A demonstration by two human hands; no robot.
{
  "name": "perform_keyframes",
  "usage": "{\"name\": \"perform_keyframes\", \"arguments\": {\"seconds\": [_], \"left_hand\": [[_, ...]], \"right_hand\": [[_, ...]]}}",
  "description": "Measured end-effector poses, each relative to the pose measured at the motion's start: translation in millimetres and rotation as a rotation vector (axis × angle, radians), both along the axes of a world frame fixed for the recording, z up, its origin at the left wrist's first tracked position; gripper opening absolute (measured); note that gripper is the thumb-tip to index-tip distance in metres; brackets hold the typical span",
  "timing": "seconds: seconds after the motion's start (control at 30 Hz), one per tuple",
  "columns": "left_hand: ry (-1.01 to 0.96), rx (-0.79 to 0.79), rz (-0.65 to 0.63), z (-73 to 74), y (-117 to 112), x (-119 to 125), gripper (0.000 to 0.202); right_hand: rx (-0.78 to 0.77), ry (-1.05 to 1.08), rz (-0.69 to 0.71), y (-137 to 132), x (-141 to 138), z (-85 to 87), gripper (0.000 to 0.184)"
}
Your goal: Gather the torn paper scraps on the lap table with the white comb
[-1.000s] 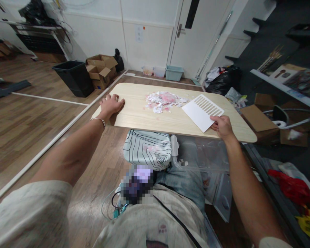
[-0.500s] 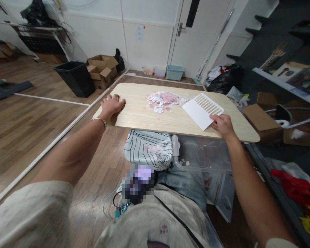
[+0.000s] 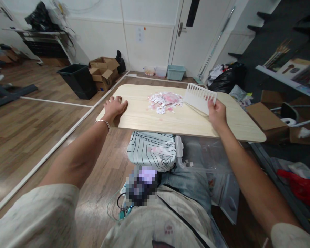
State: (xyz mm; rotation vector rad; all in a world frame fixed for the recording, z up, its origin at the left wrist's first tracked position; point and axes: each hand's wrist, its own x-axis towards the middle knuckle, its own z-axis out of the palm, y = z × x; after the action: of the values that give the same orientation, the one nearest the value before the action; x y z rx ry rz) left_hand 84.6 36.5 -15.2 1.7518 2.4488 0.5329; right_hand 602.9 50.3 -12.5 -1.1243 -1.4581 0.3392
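Observation:
A pile of white and pink paper scraps (image 3: 165,100) lies mid-table on the pale wooden tabletop (image 3: 139,120). My right hand (image 3: 217,113) grips a white slotted plastic scraper (image 3: 198,100) by its right end. The scraper stands tilted up just right of the pile, its row of slots along the upper edge. Whether its lower edge touches the wood I cannot tell. On the table's left end rests my left hand (image 3: 115,106), fingers spread, holding nothing.
Below the front edge are a patterned cushion-like item (image 3: 152,150) and a clear plastic bin (image 3: 206,153). A black trash bin (image 3: 77,81) and cardboard boxes (image 3: 103,72) stand on the floor at left. An open carton (image 3: 267,112) sits at right.
My right hand has raised the scraper from lying nearly flat to a steep tilt and brought it slightly left. Scraps at the pile's right side now sit closer in. The left hand stays put.

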Motion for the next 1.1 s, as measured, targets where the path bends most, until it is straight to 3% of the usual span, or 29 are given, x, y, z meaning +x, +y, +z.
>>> {"name": "perform_keyframes", "arguments": {"seconds": [0.17, 0.33, 0.43, 0.53, 0.63, 0.87, 1.1], "left_hand": [[0.006, -0.015, 0.004, 0.9, 1, 0, 0.090], [0.016, -0.005, -0.002, 0.8, 0, 1, 0.090], [0.026, 0.005, 0.004, 0.8, -1, 1, 0.090], [0.028, 0.009, 0.004, 0.7, -1, 2, 0.090], [0.028, 0.017, 0.006, -0.4, 0, 0, 0.089], [0.026, 0.040, 0.015, -4.4, 4, -3, 0.087], [0.020, 0.028, 0.014, -3.5, 4, -3, 0.088]], "right_hand": [[-0.021, -0.073, 0.132, 14, -29, -2.9, 0.052], [-0.112, -0.152, 0.255, 13, -32, -8.1, 0.020], [-0.143, -0.231, 0.297, 10, -30, -10.4, 0.029], [-0.131, -0.293, 0.278, 9, -28, -12.7, 0.046], [-0.086, -0.304, 0.233, 8, -26, -14.4, 0.049], [0.024, -0.243, 0.131, 10, -17, -16.0, 0.033], [0.012, -0.139, 0.097, 16, -13, -16.3, 0.030]]}}
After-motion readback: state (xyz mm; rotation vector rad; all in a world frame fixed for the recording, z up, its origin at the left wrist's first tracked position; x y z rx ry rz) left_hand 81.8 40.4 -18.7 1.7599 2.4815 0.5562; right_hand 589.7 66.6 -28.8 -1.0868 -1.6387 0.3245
